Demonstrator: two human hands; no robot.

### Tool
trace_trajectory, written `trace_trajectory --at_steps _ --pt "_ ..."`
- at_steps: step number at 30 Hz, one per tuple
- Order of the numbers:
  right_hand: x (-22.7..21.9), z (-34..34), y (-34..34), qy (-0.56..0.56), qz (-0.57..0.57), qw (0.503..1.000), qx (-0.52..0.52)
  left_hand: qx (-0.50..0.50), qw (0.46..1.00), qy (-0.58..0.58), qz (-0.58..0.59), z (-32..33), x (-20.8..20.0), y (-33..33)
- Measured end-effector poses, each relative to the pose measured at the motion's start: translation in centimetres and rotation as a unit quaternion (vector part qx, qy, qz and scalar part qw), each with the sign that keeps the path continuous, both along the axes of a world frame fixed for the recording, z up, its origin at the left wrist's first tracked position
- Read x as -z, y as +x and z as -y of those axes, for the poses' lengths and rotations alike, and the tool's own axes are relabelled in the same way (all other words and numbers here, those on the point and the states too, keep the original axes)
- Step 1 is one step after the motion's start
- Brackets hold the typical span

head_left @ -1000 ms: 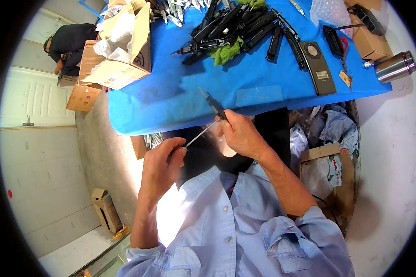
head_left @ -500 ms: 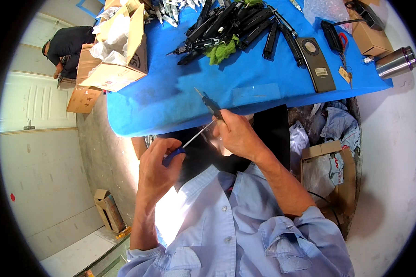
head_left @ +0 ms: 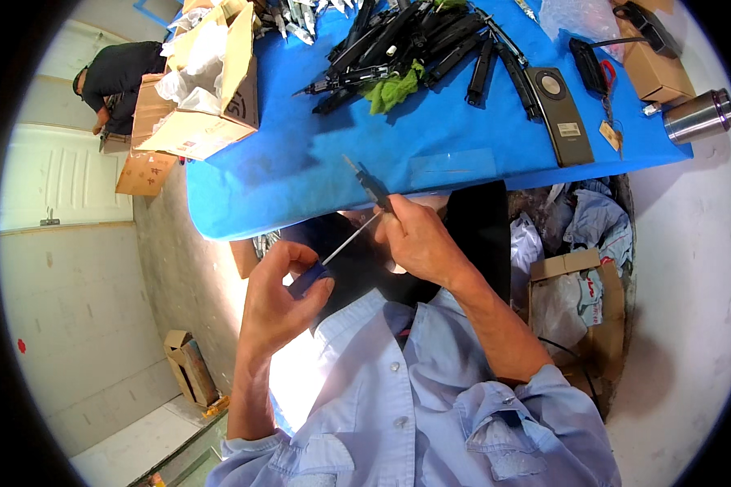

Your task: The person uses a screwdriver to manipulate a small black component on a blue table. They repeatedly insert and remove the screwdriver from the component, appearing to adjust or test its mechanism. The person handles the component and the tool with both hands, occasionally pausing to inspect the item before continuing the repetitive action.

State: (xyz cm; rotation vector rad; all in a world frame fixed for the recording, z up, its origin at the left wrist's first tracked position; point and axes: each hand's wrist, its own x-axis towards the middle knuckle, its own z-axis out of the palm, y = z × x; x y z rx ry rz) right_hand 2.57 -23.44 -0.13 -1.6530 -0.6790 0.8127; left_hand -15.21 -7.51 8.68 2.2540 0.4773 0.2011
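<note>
My left hand (head_left: 270,308) is closed round the blue handle of a screwdriver (head_left: 307,280), thumb on one side and fingers on the other. Its thin metal shaft slants up and right to the slim black part in my right hand. My right hand (head_left: 424,242) grips this slim black part with a pointed metal end (head_left: 371,188), which sticks out up and left over the table's near edge. My fingers hide the spot where the screwdriver's tip meets it.
A blue-covered table (head_left: 300,178) carries a heap of similar black parts (head_left: 414,49), a green cloth (head_left: 394,88), a dark flat device (head_left: 562,122) and a steel flask (head_left: 698,116). An open carton (head_left: 235,109) stands left; another person (head_left: 122,77) bends beyond it. Low right sits a box (head_left: 613,316).
The left thumb and fingers have shifted on the screwdriver handle, which has turned a little. The right hand keeps its grip on the black part, nearly still. The whole view has shifted slightly.
</note>
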Motion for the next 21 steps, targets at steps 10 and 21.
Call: trace_trajectory --at_steps 10,21 --pt "0.1 -0.3 -0.2 0.007 0.006 1.0 0.016 -0.025 0.995 0.089 -0.046 1.0 -1.4 0.2" --pt "0.5 -0.2 0.0 -0.009 0.016 1.0 -0.005 0.014 0.999 0.031 -0.002 -0.3 -0.8 0.6"
